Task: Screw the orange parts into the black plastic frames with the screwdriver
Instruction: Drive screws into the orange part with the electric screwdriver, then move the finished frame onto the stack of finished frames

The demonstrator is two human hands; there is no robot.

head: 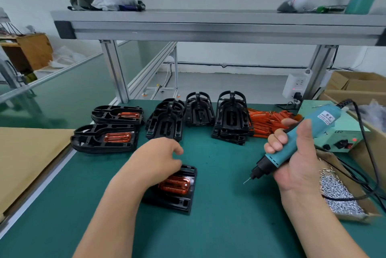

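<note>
Gripping the teal screwdriver (pixel 322 117) around its body, the right hand (pixel 296 157) holds it tilted at centre right of the frame, fingers wrapped tight. The bit points down and to the left, above the green mat (pixel 221 176) and clear of it.

The left hand (pixel 155 160) lies at lower centre over the upper left part of a black frame (pixel 184 200) that sits flat on the mat. Its fingers bend down onto the frame's far edge, but I cannot tell whether they pinch it or only press on it. An orange part (pixel 177 184) sits seated in this frame, half covered by the hand. The bit is well apart from frame and part, off to their right.

At middle left two stacks of assembled frames (pixel 98 140) lie flat, each top one showing an orange insert. Right of them, across the centre, stand three stacks of empty frames (pixel 231 119). Just beside the rightmost stack lies a pile of loose orange parts (pixel 269 123).

At lower right a cardboard box of screws (pixel 338 195) sits near the right wrist, with a pale green power unit (pixel 338 130) behind it and the tool's black cable looping between them. An aluminium shelf (pixel 208 26) spans the top.
</note>
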